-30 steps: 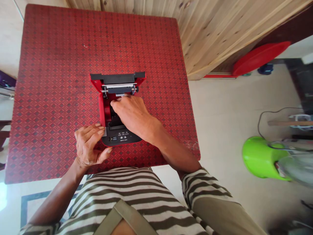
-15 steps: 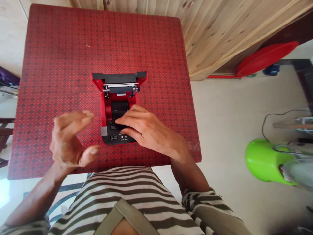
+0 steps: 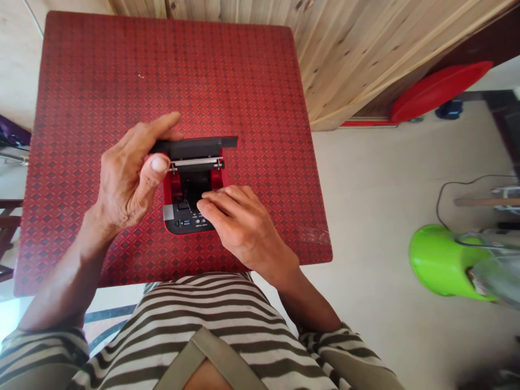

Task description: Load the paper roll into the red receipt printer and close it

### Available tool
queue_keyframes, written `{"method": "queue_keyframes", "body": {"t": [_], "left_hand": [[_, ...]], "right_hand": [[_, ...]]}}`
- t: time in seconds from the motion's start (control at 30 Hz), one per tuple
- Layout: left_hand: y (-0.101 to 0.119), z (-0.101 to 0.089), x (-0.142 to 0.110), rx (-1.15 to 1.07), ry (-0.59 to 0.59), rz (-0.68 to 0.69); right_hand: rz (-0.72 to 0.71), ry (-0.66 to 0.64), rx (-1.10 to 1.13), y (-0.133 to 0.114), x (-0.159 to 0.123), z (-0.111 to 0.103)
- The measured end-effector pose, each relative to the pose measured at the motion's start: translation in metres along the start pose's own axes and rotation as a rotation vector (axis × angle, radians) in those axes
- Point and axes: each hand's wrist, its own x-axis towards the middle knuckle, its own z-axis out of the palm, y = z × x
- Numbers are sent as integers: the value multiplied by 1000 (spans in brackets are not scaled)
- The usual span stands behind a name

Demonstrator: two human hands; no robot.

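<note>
Smooth plastic device (image 3: pixel 182 218), knotty wood panelling (image 3: pixel 333 59), matt cloth shirt (image 3: pixel 211 311)

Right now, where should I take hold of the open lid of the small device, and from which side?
I would pinch the right end of the black edge of the lid, coming from the right: this end looks slim and juts past the body, while the left hand covers the other end. Keep fingers off the metal bar.
</note>
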Motion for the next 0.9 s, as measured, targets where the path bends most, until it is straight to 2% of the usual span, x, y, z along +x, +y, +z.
{"method": "queue_keyframes", "body": {"t": [0.13, 0.23, 0.33, 0.47, 0.67, 0.9], "left_hand": [[11, 5, -20, -16, 3, 45], [15, 13, -36, -29, -8, 49], [14, 22, -53, -28, -18, 61], [9, 30, -65, 52, -18, 164], [8, 30, -65, 208, -16, 270], [9, 32, -64, 291, -6, 303]], "right_hand": [[-83, 212, -159, -3, 1, 11], [-88, 274, -174, -4, 2, 18], [-76, 294, -164, -6, 0, 23], [-81, 302, -165, -7, -5, 25], [-57, 346, -134, -5, -6, 27], [0, 303, -72, -2, -9, 33]]}}
